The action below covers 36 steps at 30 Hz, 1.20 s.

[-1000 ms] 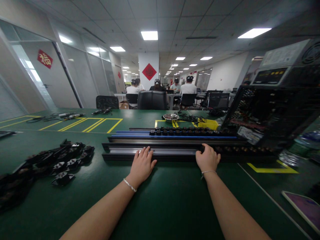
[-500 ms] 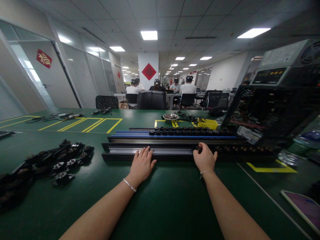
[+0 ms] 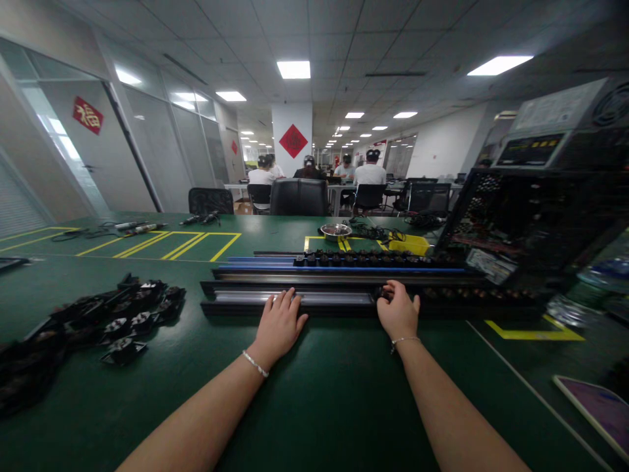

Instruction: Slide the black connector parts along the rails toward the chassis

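1. Dark metal rail [image 3: 339, 299] lay lengthwise across the green table [image 3: 314, 393], nearest of several long rails stacked side by side; both hands rested on its near edge.
2. Left hand [image 3: 279, 322] lay flat on the rail's bare silver channel, fingers together and extended — pressing, not gripping.
3. Right hand [image 3: 398, 309] sat at the start of the row of small black parts [image 3: 472, 294] seated in the rail; its fingertips were curled onto the first part, but whether they clamped it could not be told.
4. Compared with one second earlier, the right hand had shifted leftward along the rail, and the end of the row of parts had shifted with it; the left hand had not moved.
5. Rail's left end stopped short of a pile of loose black parts [image 3: 122, 314], with bare table between. Its right end ran under an open computer case [image 3: 531, 223] — tight quarters there.
6. Near side of the table was open around both forearms; a tablet [image 3: 597, 406] lay at the lower right, well apart.
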Available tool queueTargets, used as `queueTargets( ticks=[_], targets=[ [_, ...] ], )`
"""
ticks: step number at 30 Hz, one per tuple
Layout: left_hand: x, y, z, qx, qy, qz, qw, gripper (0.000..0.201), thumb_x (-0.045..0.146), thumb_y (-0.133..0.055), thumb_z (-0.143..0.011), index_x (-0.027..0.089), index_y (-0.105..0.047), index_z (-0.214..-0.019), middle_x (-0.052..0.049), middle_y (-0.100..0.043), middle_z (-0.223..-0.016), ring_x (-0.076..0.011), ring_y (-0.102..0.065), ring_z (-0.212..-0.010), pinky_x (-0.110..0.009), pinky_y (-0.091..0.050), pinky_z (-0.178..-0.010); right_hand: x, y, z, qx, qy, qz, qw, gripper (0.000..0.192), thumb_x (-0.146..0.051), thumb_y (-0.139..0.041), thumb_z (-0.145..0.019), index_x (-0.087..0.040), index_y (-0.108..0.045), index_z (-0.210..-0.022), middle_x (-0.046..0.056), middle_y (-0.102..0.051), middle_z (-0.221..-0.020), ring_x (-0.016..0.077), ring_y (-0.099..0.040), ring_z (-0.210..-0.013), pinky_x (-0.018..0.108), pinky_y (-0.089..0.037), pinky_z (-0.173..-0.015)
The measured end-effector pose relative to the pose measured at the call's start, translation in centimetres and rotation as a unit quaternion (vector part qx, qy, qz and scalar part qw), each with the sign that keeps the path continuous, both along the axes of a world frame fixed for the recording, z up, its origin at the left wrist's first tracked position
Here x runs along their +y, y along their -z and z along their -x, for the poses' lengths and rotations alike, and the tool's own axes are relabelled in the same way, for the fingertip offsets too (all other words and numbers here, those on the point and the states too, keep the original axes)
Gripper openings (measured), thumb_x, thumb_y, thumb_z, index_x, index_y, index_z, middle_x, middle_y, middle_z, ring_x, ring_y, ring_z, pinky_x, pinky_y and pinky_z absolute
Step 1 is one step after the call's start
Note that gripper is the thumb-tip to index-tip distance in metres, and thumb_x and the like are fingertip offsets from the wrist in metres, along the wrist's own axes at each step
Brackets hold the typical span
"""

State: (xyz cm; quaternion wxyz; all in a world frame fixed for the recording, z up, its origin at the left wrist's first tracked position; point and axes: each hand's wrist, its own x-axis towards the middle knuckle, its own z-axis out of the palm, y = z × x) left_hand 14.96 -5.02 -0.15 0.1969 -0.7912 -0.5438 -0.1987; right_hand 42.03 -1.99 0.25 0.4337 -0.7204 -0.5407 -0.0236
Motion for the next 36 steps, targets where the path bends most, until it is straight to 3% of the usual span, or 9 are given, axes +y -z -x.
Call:
queueTargets(
  ticks=[36],
  targets=[
    [0.0, 0.1, 0.1, -0.007, 0.006, -0.008, 1.000, 0.041, 0.041, -0.040, -0.088, 0.020, -0.053, -0.121, -0.010, -0.051, -0.133, -0.0260, -0.046, -0.121, -0.045, -0.033, -0.101, -0.4, 0.1, 0.9, -0.031, -0.052, -0.048, 0.997, 0.038, -0.016, -0.042, -0.065, -0.021, -0.051, -0.102, 0.003, -0.067, -0.093, 0.0179, -0.061, -0.087, 0.053, -0.015, -0.105]
  ],
)
